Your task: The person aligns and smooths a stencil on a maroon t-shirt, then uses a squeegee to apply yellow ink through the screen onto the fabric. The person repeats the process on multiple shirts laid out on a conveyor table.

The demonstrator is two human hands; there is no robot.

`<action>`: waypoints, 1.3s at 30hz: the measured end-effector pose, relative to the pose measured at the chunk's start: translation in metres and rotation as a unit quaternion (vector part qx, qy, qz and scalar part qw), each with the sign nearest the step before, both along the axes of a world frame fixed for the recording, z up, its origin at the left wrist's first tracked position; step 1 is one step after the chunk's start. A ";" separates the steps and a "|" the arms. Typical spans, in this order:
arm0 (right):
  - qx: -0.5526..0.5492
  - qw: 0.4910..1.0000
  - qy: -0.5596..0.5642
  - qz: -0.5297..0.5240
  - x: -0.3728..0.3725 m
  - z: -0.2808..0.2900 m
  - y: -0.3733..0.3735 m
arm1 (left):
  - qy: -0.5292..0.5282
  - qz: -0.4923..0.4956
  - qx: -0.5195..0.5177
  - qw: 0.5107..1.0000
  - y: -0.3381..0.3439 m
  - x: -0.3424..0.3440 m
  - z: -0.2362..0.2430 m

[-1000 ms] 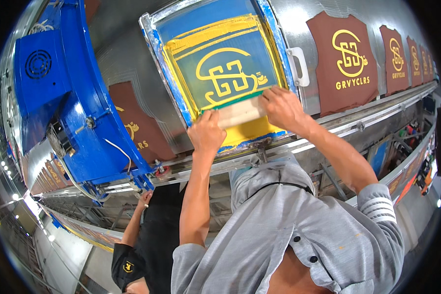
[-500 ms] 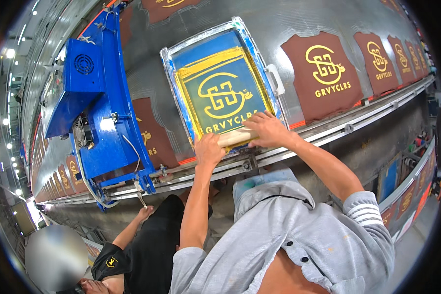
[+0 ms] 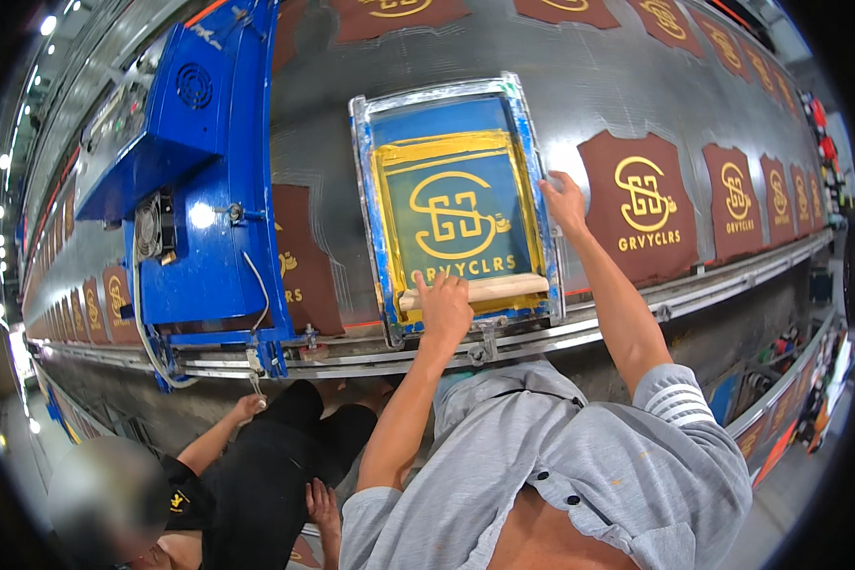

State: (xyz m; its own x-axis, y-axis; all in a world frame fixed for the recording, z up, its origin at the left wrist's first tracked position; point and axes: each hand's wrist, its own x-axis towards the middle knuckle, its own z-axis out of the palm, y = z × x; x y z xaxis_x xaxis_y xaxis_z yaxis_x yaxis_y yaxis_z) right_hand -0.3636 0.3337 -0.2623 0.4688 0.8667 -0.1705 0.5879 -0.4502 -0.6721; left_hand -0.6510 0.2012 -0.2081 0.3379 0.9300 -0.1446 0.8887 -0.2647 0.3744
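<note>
A screen-printing frame (image 3: 363,152) with a silver and blue rim lies on the grey printing bed (image 3: 456,47), showing a yellow logo on blue mesh inside yellow ink edges. My left hand (image 3: 445,304) grips the pale wooden squeegee (image 3: 508,288) lying across the lower end of the screen, beneath the lettering. My right hand (image 3: 562,199) is at the frame's right side, fingers curled on its handle, which the hand mostly hides. Right of the frame, a maroon shirt panel (image 3: 598,204) with the same yellow print lies flat.
A blue machine (image 3: 218,285) with fans stands at left. More printed maroon panels (image 3: 736,237) run in rows along the bed. A metal rail (image 3: 741,285) edges it. A co-worker (image 3: 247,484) in black is at lower left, one hand near the machine's cable.
My right hand has left the squeegee and moved up to the frame's side handle. The squeegee has come down to the screen's lower end, uncovering the lettering. My left hand stays on it.
</note>
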 end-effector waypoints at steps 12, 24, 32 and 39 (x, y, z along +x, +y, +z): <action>0.140 0.989 -0.023 0.037 0.134 0.054 0.013 | -0.098 -0.024 -0.008 0.995 -0.002 0.112 0.023; 0.125 0.988 -0.089 0.004 0.420 0.084 -0.040 | -0.142 -0.104 0.002 0.984 -0.018 0.356 0.028; 0.119 0.991 -0.012 -0.053 0.420 0.080 -0.052 | -0.162 -0.062 0.056 0.983 -0.035 0.367 0.026; 0.102 0.995 0.000 -0.017 0.393 0.075 -0.039 | -0.340 0.102 -0.066 0.933 -0.011 0.333 0.052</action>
